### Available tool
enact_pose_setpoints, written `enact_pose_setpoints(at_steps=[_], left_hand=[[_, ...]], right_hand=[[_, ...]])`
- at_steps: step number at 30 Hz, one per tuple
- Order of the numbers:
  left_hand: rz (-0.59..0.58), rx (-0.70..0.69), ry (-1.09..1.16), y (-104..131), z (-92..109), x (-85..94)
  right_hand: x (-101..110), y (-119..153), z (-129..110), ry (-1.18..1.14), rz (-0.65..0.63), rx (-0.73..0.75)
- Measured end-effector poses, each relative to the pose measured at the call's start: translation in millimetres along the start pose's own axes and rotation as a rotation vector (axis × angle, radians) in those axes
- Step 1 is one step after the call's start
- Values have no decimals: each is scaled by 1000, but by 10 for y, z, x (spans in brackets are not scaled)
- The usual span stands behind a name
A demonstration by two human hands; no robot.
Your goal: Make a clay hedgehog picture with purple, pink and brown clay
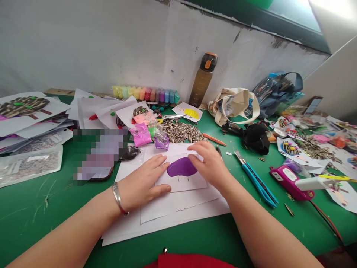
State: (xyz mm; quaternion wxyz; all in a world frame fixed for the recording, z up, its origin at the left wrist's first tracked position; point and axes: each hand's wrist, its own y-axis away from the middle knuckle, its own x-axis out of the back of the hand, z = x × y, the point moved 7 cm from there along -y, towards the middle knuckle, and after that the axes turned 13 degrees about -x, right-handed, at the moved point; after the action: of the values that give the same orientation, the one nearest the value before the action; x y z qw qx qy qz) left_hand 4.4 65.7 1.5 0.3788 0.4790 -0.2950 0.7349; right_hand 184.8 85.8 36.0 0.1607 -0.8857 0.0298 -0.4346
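purple patch (180, 168), clay perhaps, on small white sheet (196, 183), toward green table's (200, 240) front edge. left hand (152, 178) spread over sheet's left edge; right hand (209, 163) half-curled, thumb and forefinger parted, at patch's right end. seemingly smoothing; next press likely wants light thumb, steady sheet.

Green table (36, 219), front left: tons of bare top outside the left forearm (78, 219), easy pass
Between left hand (145, 180) and right hand (209, 163): decent lane in from the front over the paper (178, 204)
Far side of paper: kinda jammed, clay packets (140, 134) and seed pile (181, 131) in the way, tall bottle (203, 82) behind
Right side: narrow gap, then blue cutter (258, 182), then glue gun (290, 182)
Left side: phone's (100, 173) blocking, near the paper
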Motion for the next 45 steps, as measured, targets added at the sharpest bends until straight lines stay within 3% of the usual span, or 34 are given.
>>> enact_pose_setpoints(at_steps=[3,6,15,26,30,33,36,41,45], left_hand=[[5,0,-8,-4,-2,4],[31,0,-11,-10,-7,36],[126,1,-62,-54,5,140],[296,-98,-142,-47,53,108],[480,17,-75,17,28,362],[618,211,-5,111,-83,538],[616,339,76,144,-182,535],[562,361,82,130,-219,464],[598,344,7,149,-189,504]], right_hand=[[-218,65,-136,53,-139,75],[-312,106,-224,70,-172,95],[-315,128,-265,68,-199,107],[-305,143,-280,68,-195,119],[-290,152,-257,65,-193,109],[-286,160,-254,62,-190,99],[-277,153,-244,54,-188,96],[-146,110,-125,24,-116,67],[-152,158,-171,30,-161,90]])
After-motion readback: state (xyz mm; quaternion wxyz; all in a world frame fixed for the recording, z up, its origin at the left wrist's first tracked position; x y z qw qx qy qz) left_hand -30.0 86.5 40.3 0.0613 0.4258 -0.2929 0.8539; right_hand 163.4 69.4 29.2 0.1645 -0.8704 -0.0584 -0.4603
